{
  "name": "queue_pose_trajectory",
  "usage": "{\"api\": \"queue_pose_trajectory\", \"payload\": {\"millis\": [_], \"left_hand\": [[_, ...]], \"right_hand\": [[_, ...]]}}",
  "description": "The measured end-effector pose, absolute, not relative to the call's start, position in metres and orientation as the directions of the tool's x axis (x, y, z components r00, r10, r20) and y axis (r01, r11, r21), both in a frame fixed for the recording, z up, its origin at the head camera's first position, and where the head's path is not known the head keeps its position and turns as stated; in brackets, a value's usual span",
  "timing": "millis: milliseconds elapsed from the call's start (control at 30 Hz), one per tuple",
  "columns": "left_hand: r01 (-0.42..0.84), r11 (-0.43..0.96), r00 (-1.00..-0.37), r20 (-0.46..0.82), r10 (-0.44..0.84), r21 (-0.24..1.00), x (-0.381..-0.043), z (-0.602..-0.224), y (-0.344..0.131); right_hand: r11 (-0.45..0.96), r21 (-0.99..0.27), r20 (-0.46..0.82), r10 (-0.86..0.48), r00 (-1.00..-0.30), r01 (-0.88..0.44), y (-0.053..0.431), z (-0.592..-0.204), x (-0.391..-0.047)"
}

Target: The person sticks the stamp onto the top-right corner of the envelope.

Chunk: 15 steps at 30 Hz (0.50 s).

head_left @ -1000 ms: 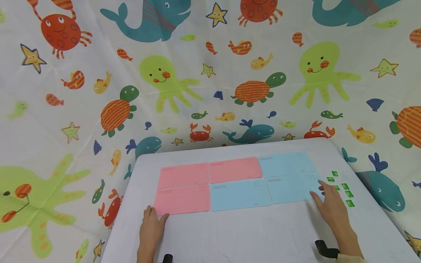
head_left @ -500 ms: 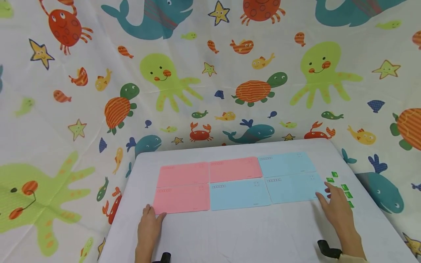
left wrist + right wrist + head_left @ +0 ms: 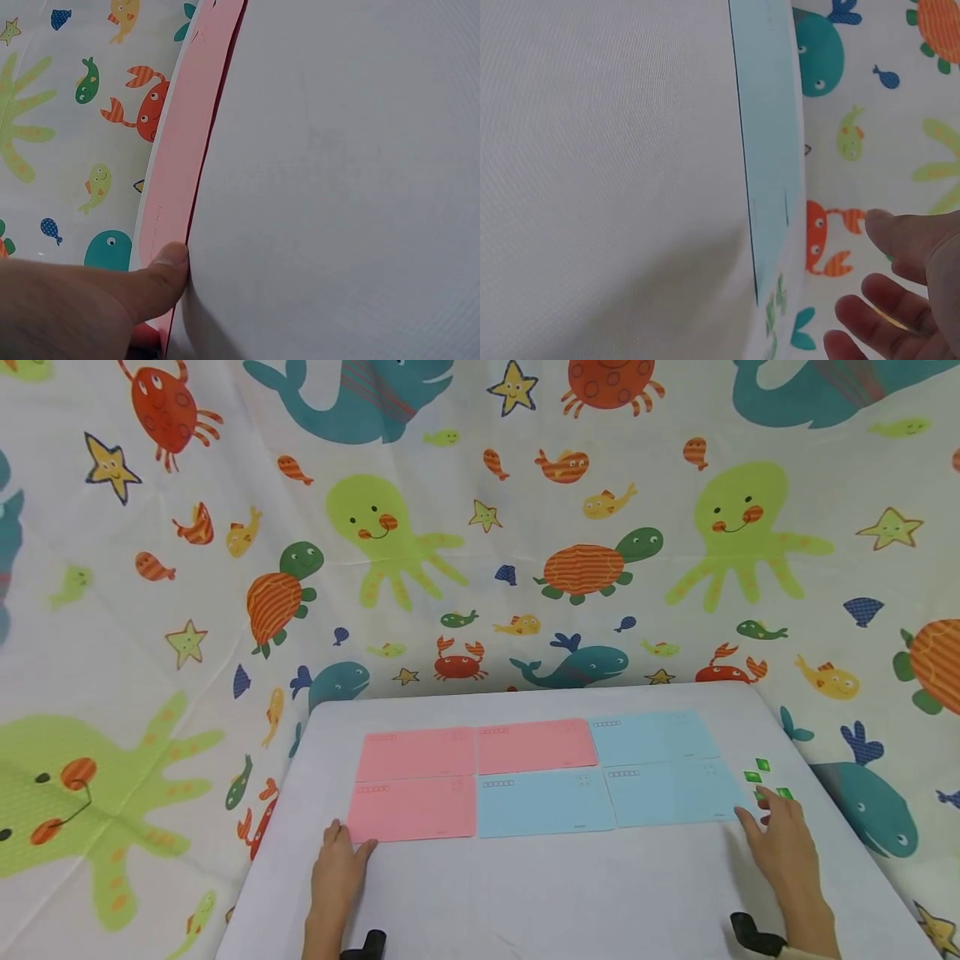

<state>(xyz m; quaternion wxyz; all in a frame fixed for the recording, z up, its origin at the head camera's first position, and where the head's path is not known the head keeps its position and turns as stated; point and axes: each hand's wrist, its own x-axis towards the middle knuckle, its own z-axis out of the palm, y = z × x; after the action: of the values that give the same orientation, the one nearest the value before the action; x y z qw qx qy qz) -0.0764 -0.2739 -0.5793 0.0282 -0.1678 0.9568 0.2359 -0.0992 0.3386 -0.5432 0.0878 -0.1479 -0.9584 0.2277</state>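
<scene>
Three pink envelopes and three blue envelopes lie flat in two rows on the white table. My left hand (image 3: pixel 337 868) rests at the near left corner of the front pink envelope (image 3: pixel 412 810), its thumb (image 3: pixel 171 259) at the near edge. My right hand (image 3: pixel 783 852), fingers loosely bent and holding nothing, hovers by the near right corner of the front right blue envelope (image 3: pixel 671 793). Beyond its fingertips lie small green stamps (image 3: pixel 753 777), some hidden behind the hand.
The other envelopes are two pink ones (image 3: pixel 416 753) (image 3: pixel 536 747) and two blue ones (image 3: pixel 652 735) (image 3: pixel 547 803). The white table (image 3: pixel 540 893) extends toward me. A cloth (image 3: pixel 480 568) printed with sea animals hangs behind and beside it.
My right hand has moved right, off the blue envelope's corner and over toward the green stamps, covering more of them. The left hand stays at the pink envelope's corner.
</scene>
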Motion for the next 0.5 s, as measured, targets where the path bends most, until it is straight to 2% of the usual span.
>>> {"api": "queue_pose_trajectory", "payload": {"millis": [300,500], "left_hand": [[-0.336,0.825,-0.941,-0.129,-0.313,0.455,-0.076,-0.582,-0.271],[-0.341,0.833,-0.939,-0.107,-0.328,0.436,-0.077,-0.582,-0.273]], "right_hand": [[0.807,-0.473,-0.013,0.396,-0.918,0.355,0.349,-0.544,-0.099],[0.784,-0.497,-0.041,0.406,-0.913,0.371,0.354,-0.548,-0.100]]}}
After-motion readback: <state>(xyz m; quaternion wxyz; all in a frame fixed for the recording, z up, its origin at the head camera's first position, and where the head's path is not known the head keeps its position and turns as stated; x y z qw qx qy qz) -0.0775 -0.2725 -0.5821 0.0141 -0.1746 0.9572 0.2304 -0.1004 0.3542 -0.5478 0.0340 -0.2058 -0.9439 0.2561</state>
